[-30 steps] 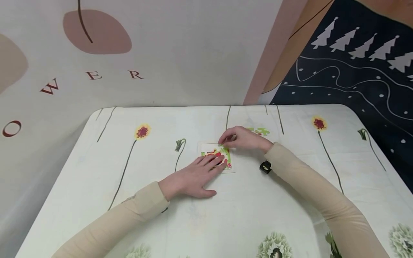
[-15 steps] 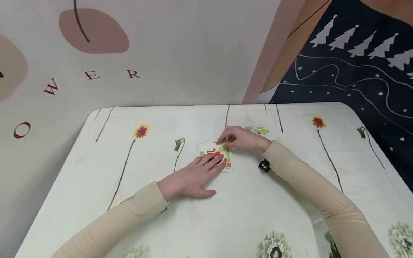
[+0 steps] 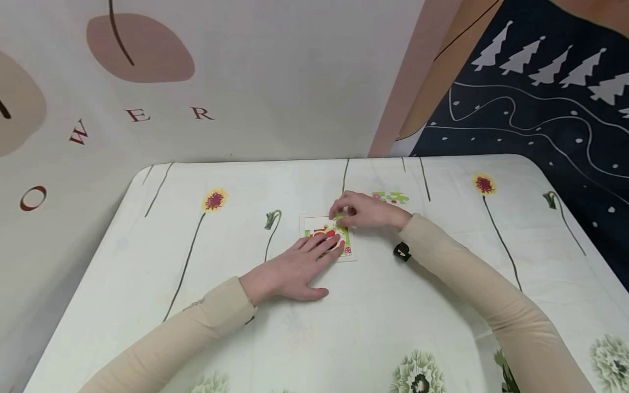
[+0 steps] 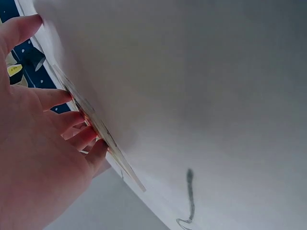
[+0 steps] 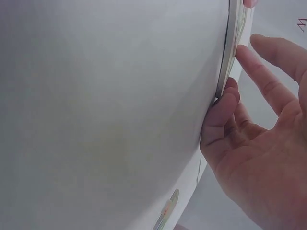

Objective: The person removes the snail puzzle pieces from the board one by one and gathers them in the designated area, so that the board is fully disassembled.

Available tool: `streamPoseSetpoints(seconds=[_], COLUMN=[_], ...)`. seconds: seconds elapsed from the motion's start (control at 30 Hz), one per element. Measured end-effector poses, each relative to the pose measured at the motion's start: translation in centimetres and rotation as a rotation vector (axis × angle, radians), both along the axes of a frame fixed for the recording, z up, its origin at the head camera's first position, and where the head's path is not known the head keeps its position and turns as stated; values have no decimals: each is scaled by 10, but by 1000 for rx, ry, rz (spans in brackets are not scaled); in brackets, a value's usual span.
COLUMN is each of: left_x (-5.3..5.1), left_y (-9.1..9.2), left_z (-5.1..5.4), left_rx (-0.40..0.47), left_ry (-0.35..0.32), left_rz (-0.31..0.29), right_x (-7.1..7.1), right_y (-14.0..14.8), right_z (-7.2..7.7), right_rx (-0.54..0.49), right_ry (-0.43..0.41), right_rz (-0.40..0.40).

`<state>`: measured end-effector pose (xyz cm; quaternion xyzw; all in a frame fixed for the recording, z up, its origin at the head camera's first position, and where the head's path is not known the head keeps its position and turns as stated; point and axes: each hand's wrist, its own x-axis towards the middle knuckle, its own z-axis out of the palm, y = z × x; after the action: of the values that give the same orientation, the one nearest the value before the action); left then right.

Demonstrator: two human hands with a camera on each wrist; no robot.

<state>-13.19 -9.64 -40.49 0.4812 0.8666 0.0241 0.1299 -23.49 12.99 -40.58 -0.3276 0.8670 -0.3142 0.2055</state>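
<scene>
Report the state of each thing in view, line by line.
Cloth: spread out.
Board: lying on cloth, partly covered.
Pieces: loose, apart from board.
Left grip: spread, touching board.
Right grip: bent at board's far, right-hand corner; hold unclear.

Indoor spot, room type unclear, flower-print tablecloth (image 3: 383,316), pale lettered backdrop (image 3: 295,82), dark tree-print backdrop (image 3: 530,106)

picture board (image 3: 324,224): red, green, white | tablecloth (image 3: 393,305): white, floral | sleeves (image 3: 196,322): beige

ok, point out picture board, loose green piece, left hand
Picture board (image 3: 314,222), head view: bare upper-left area.
Loose green piece (image 3: 397,197), head view: green top face.
Left hand (image 3: 297,274), head view: back of the hand.
</scene>
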Motion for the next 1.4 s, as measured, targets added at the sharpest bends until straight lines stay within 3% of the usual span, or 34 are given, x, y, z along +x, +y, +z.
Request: streamPoseSetpoints(seconds=[0.5, 0.83, 1.23, 1.4], left_x=[1, 1, 1, 1], left_y=[0, 0, 0, 0], left_z=[-1, -3, -3, -2], left_rx=[8, 1, 2, 5], left_ry=[1, 14, 3, -2], left_rz=[-3, -11, -2, -3], right_x=[0, 0, -5, -5], right_y=[0, -8, 0, 2], right_z=[-1, 3, -4, -2], right_rx=[12, 76, -93, -120], right_ry=[29, 16, -22, -49], right_rz=[11, 28, 85, 65])
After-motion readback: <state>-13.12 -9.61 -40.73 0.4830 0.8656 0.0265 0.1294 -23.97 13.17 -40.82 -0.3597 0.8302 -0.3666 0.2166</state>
